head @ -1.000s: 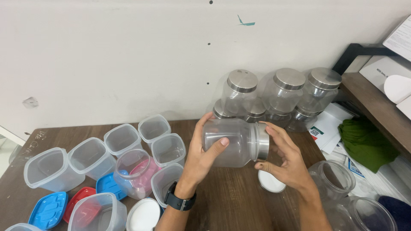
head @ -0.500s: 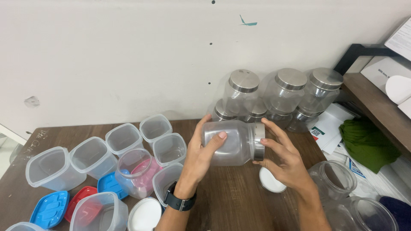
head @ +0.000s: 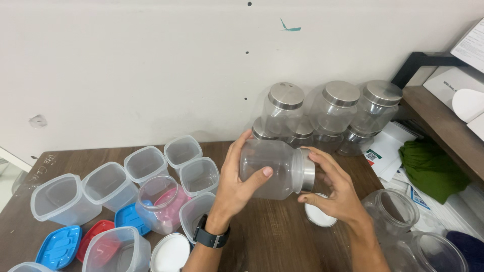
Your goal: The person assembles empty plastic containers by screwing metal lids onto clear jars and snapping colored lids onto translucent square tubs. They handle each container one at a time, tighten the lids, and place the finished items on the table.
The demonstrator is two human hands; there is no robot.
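The lower jars [head: 297, 136] sit half hidden behind the held jar [head: 272, 168]; bottom-edge containers [head: 113, 252] are cropped.

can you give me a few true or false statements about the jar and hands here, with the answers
1. The left hand grips the clear jar held on its side. True.
2. The right hand is on the jar's silver lid. True.
3. The jar is full of rice. False: it looks empty.
4. The jars stacked by the wall have red lids. False: their lids are silver.
5. A blue lid lies on the wooden table. True.
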